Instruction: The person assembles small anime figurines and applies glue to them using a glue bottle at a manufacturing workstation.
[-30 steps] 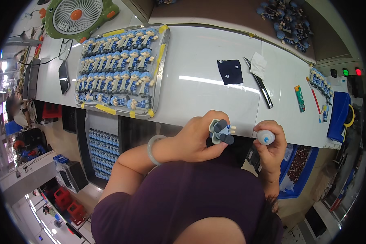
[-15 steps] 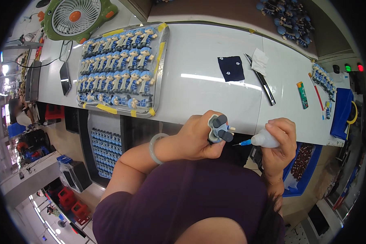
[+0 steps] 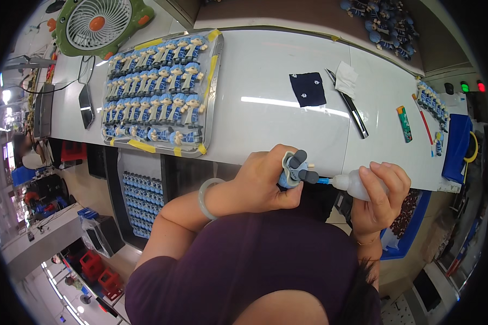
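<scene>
My left hand (image 3: 259, 183) is closed around a small doll figurine (image 3: 294, 172) in blue and cream, its dark grey feet turned up toward me. Most of its body is hidden in the fingers. In my right hand (image 3: 384, 196), a white squeeze bottle (image 3: 358, 185) lies on its side with its thin blue needle tip (image 3: 324, 181) pointing left. That tip is at the lower foot of the figurine; whether it touches, I cannot tell. Both hands are above the near edge of the white table (image 3: 271, 130).
Left on the table, a taped tray (image 3: 213, 97) carries rows of similar figurines, beside a green fan (image 3: 96, 24). A dark cloth (image 3: 309, 91), tweezers (image 3: 355, 118), white tissue (image 3: 346, 79), green lighter (image 3: 404, 124) and red brush (image 3: 424, 122) lie toward the right.
The squeeze bottle's tip has come up against or very near the figurine's foot, where a gap showed before. The figurine has turned slightly, and my right hand has shifted a little right.
</scene>
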Demonstrator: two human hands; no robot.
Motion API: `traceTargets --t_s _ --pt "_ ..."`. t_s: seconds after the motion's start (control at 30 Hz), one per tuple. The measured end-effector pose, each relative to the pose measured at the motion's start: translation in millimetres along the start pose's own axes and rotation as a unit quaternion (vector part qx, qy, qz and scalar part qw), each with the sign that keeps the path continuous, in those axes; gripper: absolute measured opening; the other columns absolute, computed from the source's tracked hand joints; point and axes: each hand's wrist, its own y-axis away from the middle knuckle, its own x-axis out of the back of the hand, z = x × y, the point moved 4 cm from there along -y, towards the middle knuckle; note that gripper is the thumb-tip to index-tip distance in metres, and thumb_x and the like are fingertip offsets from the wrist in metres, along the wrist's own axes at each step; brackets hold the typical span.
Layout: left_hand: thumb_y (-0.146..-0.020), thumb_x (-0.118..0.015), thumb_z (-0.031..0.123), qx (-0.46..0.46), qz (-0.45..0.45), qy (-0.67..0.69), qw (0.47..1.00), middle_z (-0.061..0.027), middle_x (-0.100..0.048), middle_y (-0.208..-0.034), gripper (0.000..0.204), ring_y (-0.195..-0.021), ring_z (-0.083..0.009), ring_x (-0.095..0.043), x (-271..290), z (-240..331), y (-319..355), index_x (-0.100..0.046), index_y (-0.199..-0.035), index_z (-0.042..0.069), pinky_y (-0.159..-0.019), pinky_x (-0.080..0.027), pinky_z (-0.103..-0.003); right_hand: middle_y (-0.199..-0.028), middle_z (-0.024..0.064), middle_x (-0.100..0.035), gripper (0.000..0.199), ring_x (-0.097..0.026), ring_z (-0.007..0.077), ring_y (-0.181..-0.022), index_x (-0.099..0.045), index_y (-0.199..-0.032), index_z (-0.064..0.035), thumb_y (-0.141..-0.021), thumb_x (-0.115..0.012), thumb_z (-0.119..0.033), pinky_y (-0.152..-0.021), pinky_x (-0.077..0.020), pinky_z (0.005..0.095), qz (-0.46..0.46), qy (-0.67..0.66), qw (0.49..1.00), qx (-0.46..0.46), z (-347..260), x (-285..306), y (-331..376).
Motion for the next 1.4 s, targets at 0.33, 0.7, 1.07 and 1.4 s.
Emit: traceTargets --t_s 0.33,0.7,1.07,1.4 --pt "-0.067 -0.063 0.01 0.024 -0.006 -0.001 1.0 -0.008 -0.054 -0.063 0.035 -0.05 -0.0248 -0.056 -1 -1 0 -0.045 -0.095 0.0 -0.047 -0.045 -0.03 -0.096 -0.002 -0.054 0.037 -0.047 0.0181 -0.091 -0.063 -0.095 -0.0194 -0.062 -0.061 -0.003 -0.077 -0.0348 0.0293 -0.008 0.037 0.999 0.02 -2 4 0" --pt "-0.066 -0.063 0.009 0.022 -0.005 0.006 1.0 -0.0079 -0.052 -0.061 0.035 -0.048 -0.0246 -0.054 -3 -3 2 -0.044 -0.094 0.0 -0.045 -0.044 -0.03 -0.097 -0.0046 -0.054 0.033 -0.047 0.016 -0.091 -0.064 -0.094 -0.0213 -0.065 -0.062 -0.007 -0.076 -0.0329 0.0283 -0.013 0.071 0.997 0.041 -8 8 -3" --pt "-0.065 -0.063 0.01 0.013 -0.015 -0.005 1.0 -0.0071 -0.051 -0.061 0.037 -0.049 -0.0252 -0.053 -4 -2 1 -0.043 -0.096 0.001 -0.045 -0.043 -0.031 -0.096 -0.0049 -0.055 0.029 -0.048 0.0158 -0.089 -0.065 -0.093 -0.0215 -0.066 -0.063 -0.009 -0.074 -0.0331 0.0275 -0.014 0.085 0.995 0.056 -10 12 -6" --pt "-0.066 -0.061 0.011 0.014 -0.038 0.03 0.999 -0.0086 -0.052 -0.068 0.036 -0.05 -0.0263 -0.052 -1 -4 2 -0.043 -0.095 0.001 -0.047 -0.043 -0.032 -0.09 0.0069 -0.057 0.034 -0.053 0.0234 -0.083 -0.062 -0.09 -0.0058 -0.058 -0.063 0.006 -0.074 -0.0432 0.031 0.061 -0.084 0.991 -0.089 25 4 -3"
